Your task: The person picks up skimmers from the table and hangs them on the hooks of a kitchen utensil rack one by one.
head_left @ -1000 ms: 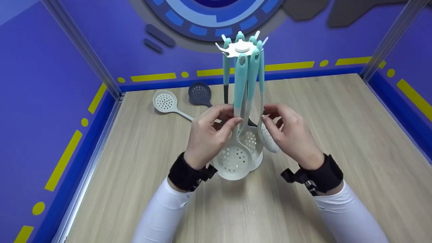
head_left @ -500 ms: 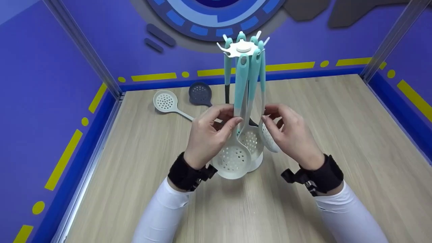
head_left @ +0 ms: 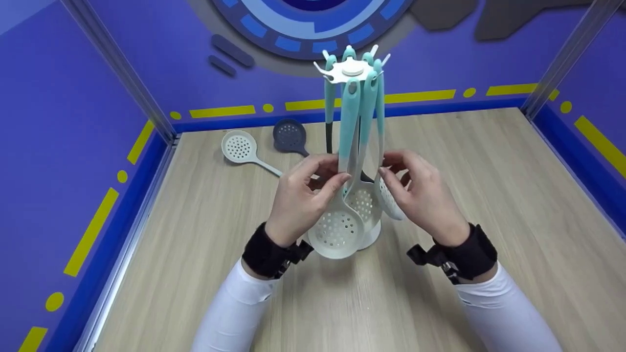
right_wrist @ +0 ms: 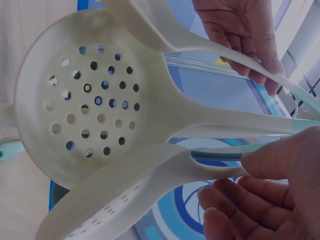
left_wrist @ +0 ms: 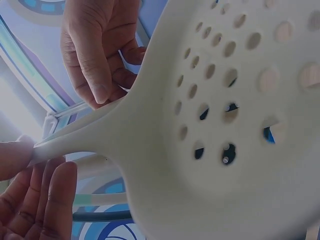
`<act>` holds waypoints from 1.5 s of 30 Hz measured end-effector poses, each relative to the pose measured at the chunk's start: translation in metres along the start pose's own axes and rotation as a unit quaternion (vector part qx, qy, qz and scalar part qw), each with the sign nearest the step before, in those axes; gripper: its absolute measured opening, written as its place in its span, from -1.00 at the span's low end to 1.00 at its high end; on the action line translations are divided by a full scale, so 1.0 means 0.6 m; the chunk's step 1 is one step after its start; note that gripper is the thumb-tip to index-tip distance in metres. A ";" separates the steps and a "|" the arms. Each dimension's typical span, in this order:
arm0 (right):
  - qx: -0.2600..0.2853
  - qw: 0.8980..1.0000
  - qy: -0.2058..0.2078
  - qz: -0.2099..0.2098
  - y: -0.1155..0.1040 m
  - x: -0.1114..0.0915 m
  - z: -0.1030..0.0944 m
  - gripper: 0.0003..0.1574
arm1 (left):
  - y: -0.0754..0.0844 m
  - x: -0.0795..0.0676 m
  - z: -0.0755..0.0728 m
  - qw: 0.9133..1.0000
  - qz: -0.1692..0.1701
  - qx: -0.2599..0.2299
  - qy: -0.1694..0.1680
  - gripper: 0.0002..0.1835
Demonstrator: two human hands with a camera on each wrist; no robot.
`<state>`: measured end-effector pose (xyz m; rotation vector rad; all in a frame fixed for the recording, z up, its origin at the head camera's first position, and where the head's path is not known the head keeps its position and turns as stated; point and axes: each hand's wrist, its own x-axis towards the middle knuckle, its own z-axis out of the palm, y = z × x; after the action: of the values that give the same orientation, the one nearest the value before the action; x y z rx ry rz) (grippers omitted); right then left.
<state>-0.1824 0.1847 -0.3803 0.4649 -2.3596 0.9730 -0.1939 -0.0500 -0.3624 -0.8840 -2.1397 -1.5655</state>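
A white rack (head_left: 353, 73) with hooks round its top carries several hanging utensils with turquoise handles. In the head view my left hand (head_left: 305, 193) pinches the neck of the front cream skimmer (head_left: 336, 237), whose handle hangs from a hook. On the rack's right side, my right hand (head_left: 424, 195) pinches the neck of another cream skimmer (head_left: 390, 198), seen edge-on. Between these two hangs a third skimmer (right_wrist: 95, 95), held by neither hand. The left wrist view shows thumb and fingers around the thin neck of the front skimmer (left_wrist: 145, 130). The rack's pole is mostly hidden.
A pale skimmer (head_left: 239, 146) and a dark one (head_left: 290, 136) lie at the back left of the wooden table (head_left: 195, 234), their handles running behind my left hand. A dark-necked utensil (head_left: 329, 137) hangs at the rack's back. Blue panels (head_left: 98, 122) enclose the table.
The rack's top has shifted very slightly right. My left fingers have dipped a little; both hands keep their hold on the same skimmers.
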 end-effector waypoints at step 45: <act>-0.005 1.000 0.002 0.005 0.000 0.000 0.002 -0.71 | -0.024 -0.020 -0.022 0.999 -0.009 0.033 -0.001 -0.75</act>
<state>-0.1828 0.1839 -0.3811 0.4468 -2.3644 0.9667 -0.1954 -0.0685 -0.3759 -0.8474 -2.1931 -1.4947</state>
